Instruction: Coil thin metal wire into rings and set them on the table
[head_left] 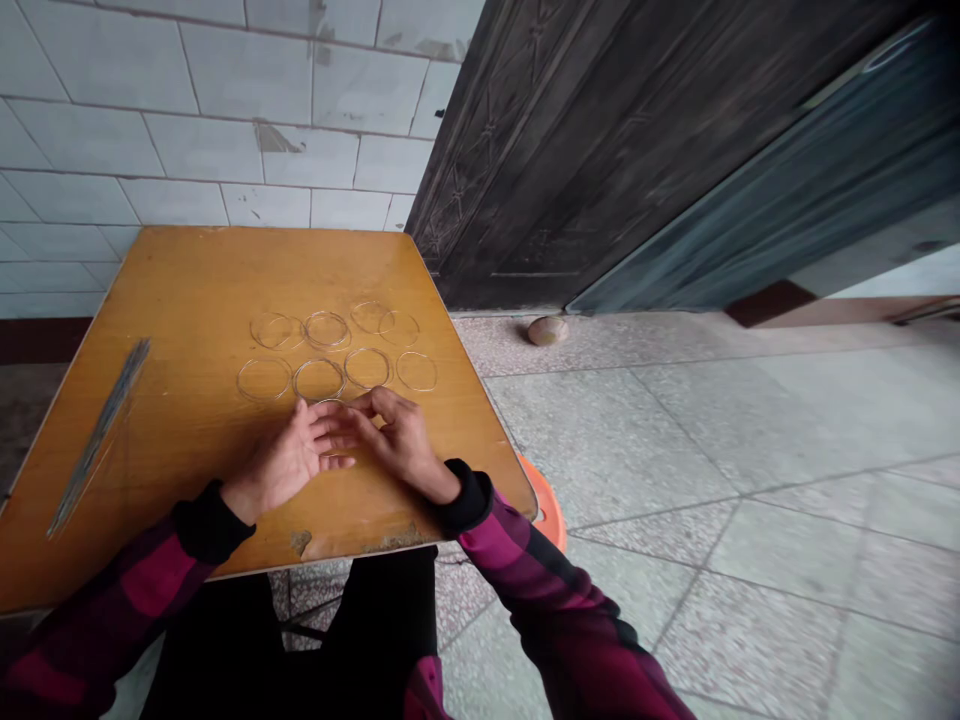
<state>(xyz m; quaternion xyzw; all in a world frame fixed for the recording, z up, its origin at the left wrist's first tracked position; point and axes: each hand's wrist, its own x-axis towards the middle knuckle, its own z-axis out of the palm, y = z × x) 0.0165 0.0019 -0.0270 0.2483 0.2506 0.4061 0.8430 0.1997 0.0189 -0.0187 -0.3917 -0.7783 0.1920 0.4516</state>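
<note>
Both of my hands rest together on a worn orange-brown wooden table (187, 290), near its front edge. My left hand (289, 460) lies with fingers curled toward the right. My right hand (397, 435) meets it, fingers bent and pinched against the left fingertips; a thin wire ring seems to sit between them, though it is barely visible. Just beyond my fingers lie several thin wire rings (319, 378) in two rows, flat on the tabletop. Both sleeves are magenta and black plaid.
A bundle of straight thin wires (101, 430) lies along the table's left side. White tiled wall stands behind, a dark carved door (600, 150) to the right. An orange stool (547, 505) peeks out below the table's right corner. A small round stone (547, 330) sits on the tiled floor.
</note>
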